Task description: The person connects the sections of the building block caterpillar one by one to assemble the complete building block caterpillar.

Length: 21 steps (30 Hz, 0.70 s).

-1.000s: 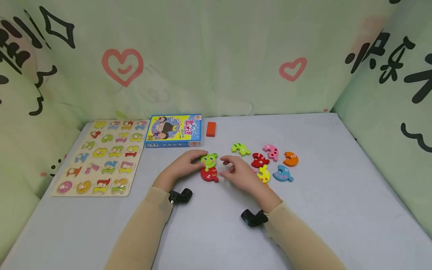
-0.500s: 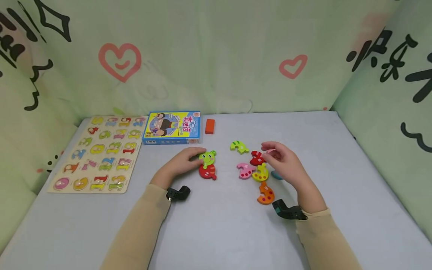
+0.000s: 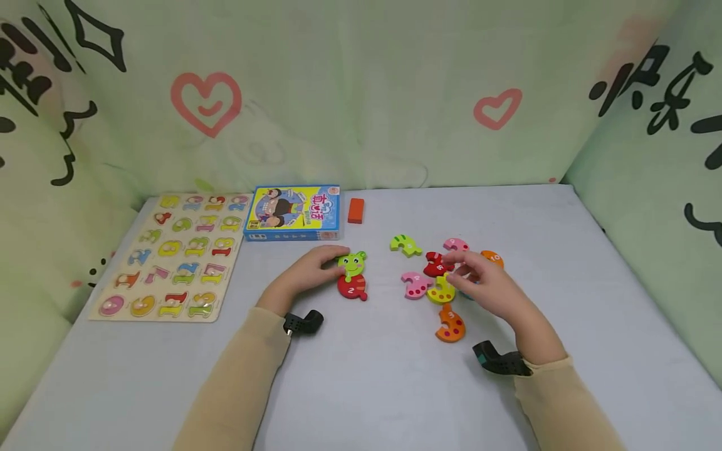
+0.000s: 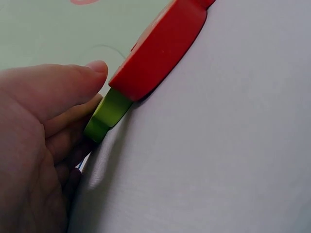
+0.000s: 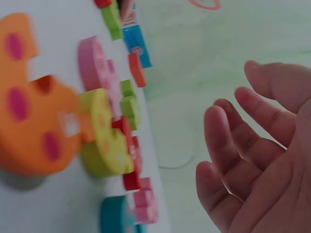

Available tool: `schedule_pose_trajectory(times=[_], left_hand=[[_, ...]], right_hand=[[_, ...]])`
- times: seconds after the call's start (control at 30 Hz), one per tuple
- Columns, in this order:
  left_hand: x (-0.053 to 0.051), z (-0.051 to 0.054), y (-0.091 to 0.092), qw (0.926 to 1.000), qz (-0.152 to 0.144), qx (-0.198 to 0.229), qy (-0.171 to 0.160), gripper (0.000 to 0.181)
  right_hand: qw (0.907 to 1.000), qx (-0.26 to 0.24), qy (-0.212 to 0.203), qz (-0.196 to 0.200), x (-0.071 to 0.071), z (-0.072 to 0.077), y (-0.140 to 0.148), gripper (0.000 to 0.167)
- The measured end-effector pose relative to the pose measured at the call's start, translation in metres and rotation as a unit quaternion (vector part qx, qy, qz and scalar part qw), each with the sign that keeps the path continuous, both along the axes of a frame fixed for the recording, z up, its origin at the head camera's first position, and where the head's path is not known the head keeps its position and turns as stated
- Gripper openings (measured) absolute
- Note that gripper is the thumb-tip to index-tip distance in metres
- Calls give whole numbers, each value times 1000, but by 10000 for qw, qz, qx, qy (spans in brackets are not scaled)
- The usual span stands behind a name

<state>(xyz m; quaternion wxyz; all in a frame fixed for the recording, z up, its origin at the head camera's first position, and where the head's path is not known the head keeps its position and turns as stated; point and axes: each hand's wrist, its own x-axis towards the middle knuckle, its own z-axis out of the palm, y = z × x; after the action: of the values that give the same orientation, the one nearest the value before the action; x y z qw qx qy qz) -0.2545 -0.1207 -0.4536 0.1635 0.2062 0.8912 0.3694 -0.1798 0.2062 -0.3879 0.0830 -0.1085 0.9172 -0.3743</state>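
Note:
The left hand (image 3: 301, 279) holds the green frog-faced piece (image 3: 352, 265) by its left edge, thumb and fingers around it; the red piece marked 2 (image 3: 352, 288) adjoins it below. In the left wrist view the thumb lies by the green piece (image 4: 111, 110) and the red piece (image 4: 165, 48). Above the loose pieces hovers the right hand (image 3: 491, 288), empty, its fingers loosely bent. Beneath or beside it lie a red piece (image 3: 435, 265), a yellow piece (image 3: 440, 292) and a mostly hidden blue one. The right wrist view shows the right hand (image 5: 262, 150) apart from the pieces.
A pink piece (image 3: 416, 285), an orange piece (image 3: 450, 326), a green piece (image 3: 405, 245), another pink (image 3: 455, 244) and another orange (image 3: 493, 259) lie around. Farther left are a number board (image 3: 186, 266), a blue-yellow box (image 3: 292, 213) and an orange block (image 3: 356, 211).
My right hand has moved right from beside the frog-faced piece to over the loose pieces, lately shifting slightly nearer the yellow one. My left hand stays at the frog-faced piece.

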Motion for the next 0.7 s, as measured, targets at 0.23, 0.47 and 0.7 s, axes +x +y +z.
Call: schedule_pose_trajectory(times=[0.23, 0.47, 0.7], left_hand=[[1, -2, 2, 10000, 53, -15, -20, 48], [1, 0, 1, 10000, 44, -17, -22, 48], [1, 1, 1, 10000, -3, -70, 29, 48]], right_hand=[[9962, 17, -672, 550, 16, -17, 13, 36], [9912, 132, -947, 910, 20, -29, 21, 39], [9892, 116, -944, 1119, 20, -38, 20, 42]])
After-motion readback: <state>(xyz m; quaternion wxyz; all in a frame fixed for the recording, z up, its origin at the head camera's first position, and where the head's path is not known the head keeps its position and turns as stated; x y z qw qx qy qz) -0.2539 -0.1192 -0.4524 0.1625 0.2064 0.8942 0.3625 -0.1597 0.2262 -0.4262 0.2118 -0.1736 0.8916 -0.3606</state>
